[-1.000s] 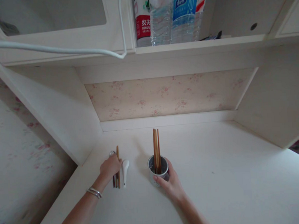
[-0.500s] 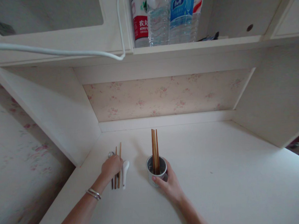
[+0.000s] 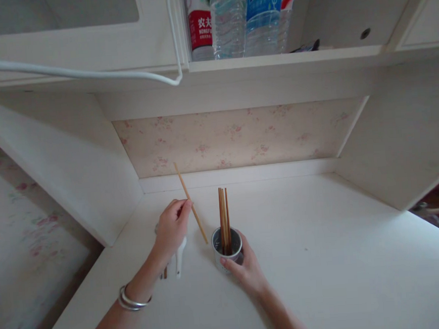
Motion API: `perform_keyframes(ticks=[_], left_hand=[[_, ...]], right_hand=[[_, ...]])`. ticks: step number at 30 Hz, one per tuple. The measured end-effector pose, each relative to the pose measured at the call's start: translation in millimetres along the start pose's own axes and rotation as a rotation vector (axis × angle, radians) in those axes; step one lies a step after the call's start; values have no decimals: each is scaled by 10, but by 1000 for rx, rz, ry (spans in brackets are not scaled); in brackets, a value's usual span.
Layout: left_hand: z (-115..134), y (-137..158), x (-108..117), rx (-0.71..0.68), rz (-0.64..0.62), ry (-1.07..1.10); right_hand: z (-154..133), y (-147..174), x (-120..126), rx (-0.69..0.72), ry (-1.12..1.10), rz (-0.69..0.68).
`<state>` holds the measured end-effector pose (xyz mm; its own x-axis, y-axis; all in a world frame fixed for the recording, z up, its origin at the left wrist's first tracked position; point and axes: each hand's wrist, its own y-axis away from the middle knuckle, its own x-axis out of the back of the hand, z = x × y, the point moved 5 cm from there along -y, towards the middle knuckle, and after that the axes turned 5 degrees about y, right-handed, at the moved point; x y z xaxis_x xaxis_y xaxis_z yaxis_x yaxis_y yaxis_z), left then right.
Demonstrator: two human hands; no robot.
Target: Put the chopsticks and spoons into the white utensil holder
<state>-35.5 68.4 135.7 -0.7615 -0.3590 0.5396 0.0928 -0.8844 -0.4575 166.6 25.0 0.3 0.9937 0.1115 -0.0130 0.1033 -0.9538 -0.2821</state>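
Note:
My left hand (image 3: 174, 224) pinches a wooden chopstick (image 3: 197, 219) near its middle. The stick slants, its lower tip close to the left rim of a metal cup (image 3: 217, 260). Several chopsticks (image 3: 224, 216) stand upright in that cup. Wrapped round the cup's right side is my right hand (image 3: 247, 268), thumb at the front. Under and beside my left hand, a white spoon (image 3: 179, 259) lies on the tabletop. The ends of other utensils (image 3: 164, 273) show left of it, mostly hidden by the hand.
A white tabletop (image 3: 316, 287) runs between side panels. Above it, a cupboard shelf (image 3: 291, 58) holds several plastic bottles (image 3: 229, 30). A white cable (image 3: 87, 76) hangs across the upper left. Flowered wallpaper (image 3: 236, 133) covers the back.
My left hand has lifted one chopstick from among the utensils and moved it up and right, toward the cup. My right hand keeps its hold. The view has shifted slightly.

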Motion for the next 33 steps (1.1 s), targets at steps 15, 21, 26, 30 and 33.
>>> perform_keyframes(ticks=[15, 21, 26, 30, 33], left_hand=[[182, 358, -657, -102, -217, 20], [125, 449, -712, -119, -283, -93], [81, 467, -732, -120, -329, -177], [77, 455, -739, -119, -328, -178], [58, 445, -743, -105, -323, -118]], right_hand=[[-28, 0, -7, 31, 21, -22], [-30, -9, 3, 20, 29, -15], [-8, -7, -14, 29, -9, -12], [-7, -8, -14, 24, -5, -4], [-51, -10, -9, 24, 15, -19]])
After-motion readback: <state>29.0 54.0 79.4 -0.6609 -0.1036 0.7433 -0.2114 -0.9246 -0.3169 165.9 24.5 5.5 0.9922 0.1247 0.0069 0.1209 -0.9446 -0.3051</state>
